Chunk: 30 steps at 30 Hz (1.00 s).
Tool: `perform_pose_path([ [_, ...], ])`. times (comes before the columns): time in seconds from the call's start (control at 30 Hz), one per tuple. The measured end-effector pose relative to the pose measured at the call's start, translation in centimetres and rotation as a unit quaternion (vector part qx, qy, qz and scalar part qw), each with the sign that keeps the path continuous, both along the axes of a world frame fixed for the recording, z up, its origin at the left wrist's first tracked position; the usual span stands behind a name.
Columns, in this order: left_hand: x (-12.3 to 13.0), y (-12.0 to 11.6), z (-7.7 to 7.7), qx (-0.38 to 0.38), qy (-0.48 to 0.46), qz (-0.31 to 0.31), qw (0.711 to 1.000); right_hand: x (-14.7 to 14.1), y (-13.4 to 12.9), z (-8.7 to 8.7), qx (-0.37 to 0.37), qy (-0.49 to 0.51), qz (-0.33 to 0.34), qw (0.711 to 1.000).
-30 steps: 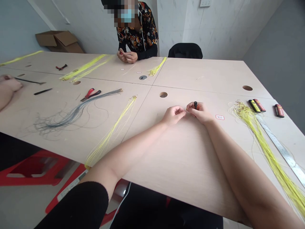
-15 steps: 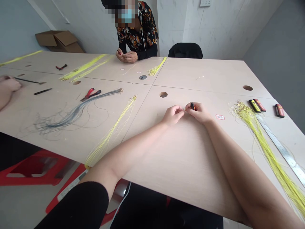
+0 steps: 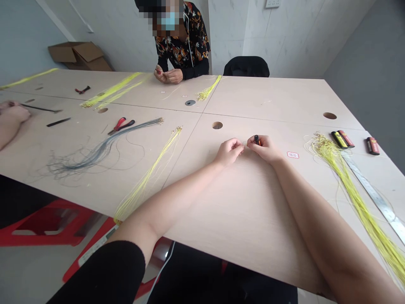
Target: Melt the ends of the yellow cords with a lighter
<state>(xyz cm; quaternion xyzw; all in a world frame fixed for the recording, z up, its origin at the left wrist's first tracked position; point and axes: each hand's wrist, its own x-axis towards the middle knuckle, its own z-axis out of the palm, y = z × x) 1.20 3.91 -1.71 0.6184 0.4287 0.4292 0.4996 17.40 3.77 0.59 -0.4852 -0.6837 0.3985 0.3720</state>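
My left hand [image 3: 230,151] is closed in a pinch over the wooden table [image 3: 240,202]; what its fingertips hold is too small to name. Close beside it on the right, my right hand [image 3: 265,148] is wrapped round a small dark tool [image 3: 256,139] with an orange part. A slim gap parts the fingertips of the two hands. Yellow threads with gold-coloured ends [image 3: 351,185] lie to the right of my right forearm. Another yellow bundle [image 3: 158,162] lies left of my left hand, next to a grey thread bundle [image 3: 104,147].
A metal ruler [image 3: 370,190], lighters [image 3: 339,139] and a small label [image 3: 292,155] lie at right. Red-handled pliers [image 3: 120,126] lie at left. A masked person [image 3: 183,46] works across the table; another person's hand [image 3: 15,114] is at the left edge.
The view has shifted very slightly. Both my hands stay close together, with only small finger movement.
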Motion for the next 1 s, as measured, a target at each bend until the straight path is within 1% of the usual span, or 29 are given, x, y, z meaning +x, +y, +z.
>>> perform_pose_path([
  [0.1,0.01,0.04,0.08,-0.016,-0.014,0.0,1.0,-0.03,-0.08,-0.05,-0.005,0.004,-0.002,1.0],
  [0.3,-0.03,0.24,0.42,-0.046,-0.066,-0.021,0.997,-0.01,-0.04,-0.16,-0.017,0.018,-0.01,1.0],
  [0.47,-0.15,0.44,0.58,-0.059,-0.086,-0.036,0.994,0.0,-0.12,-0.11,-0.017,0.021,-0.006,1.0],
  [0.6,-0.21,0.49,0.47,-0.056,-0.094,-0.05,0.993,-0.04,-0.15,-0.23,-0.007,0.033,-0.014,0.999],
  [0.77,-0.24,0.45,0.46,-0.057,-0.097,-0.047,0.993,-0.06,-0.18,-0.4,0.015,0.054,-0.043,0.997],
  [1.0,-0.18,0.42,0.67,-0.058,-0.088,-0.036,0.994,-0.06,-0.21,-0.38,-0.001,0.064,-0.056,0.996],
])
